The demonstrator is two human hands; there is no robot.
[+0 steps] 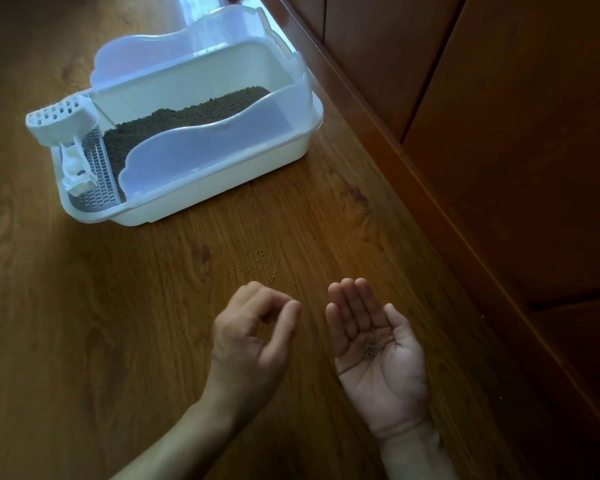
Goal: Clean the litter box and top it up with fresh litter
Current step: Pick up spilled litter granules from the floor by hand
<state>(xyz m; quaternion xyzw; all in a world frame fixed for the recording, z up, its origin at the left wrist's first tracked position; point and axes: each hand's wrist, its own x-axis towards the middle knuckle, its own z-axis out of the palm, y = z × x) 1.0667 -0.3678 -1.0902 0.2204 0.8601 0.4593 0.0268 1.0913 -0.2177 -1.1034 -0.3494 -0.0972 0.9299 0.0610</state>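
**Stray litter gathered in one palm, the box waiting beyond**

Nearest to us, our right hand (374, 344) lies palm up with the fingers straight and together, a released grip; a small heap of litter grains (370, 348) rests in the hollow of the palm. Just beside it, our left hand (253, 337) has its fingers curled, the thumb and forefinger brought tip to tip in a ring. We cannot tell whether that grip pinches a grain or nothing at all; the fingertips are too small and soft to read. Both forearms are cut off by the lower edge.

A little past the fingertips, scattered grains (260, 263) speckle the wooden floor (84, 323), hard to pick out against the grain of the boards.

Farther on, upper left, stands the litter box (222, 181), white with a translucent splash guard. Its long axis runs from lower left to upper right, the open entry end with the grey grille (99, 174) facing lower left. Dark litter (174, 121) fills the tray, partly hidden behind the frosted near wall. A white slotted scoop (61, 128) sits at the entry end, handle down on the grille.

Along the right runs a dark wooden cabinet (499, 133), its top cut off.
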